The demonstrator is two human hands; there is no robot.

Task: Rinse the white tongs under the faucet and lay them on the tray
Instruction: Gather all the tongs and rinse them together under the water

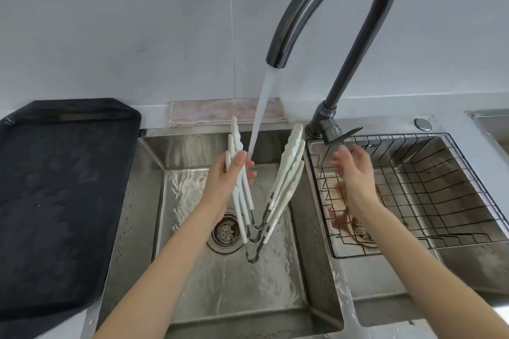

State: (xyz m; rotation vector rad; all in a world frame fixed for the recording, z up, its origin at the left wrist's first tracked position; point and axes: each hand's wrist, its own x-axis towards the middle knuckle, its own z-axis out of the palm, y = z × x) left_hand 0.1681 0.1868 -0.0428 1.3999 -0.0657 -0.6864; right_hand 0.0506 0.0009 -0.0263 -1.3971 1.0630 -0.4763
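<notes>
The white tongs [286, 173] stand spread in a V over the left sink basin, hinge end down, blurred by motion. My left hand [228, 179] grips their left arm. Water runs from the dark curved faucet [330, 8] and falls between the two arms onto my left fingers. My right hand [355, 170] hovers open over the wire basket, just below the faucet's lever and apart from the tongs. The black tray [63, 187] lies on the counter to the left of the sink.
The left steel sink basin [192, 270] has a round drain strainer [225, 231]. A black wire basket [440, 179] sits in the stained right basin. A folded pink cloth [220, 113] lies behind the sink against the grey wall.
</notes>
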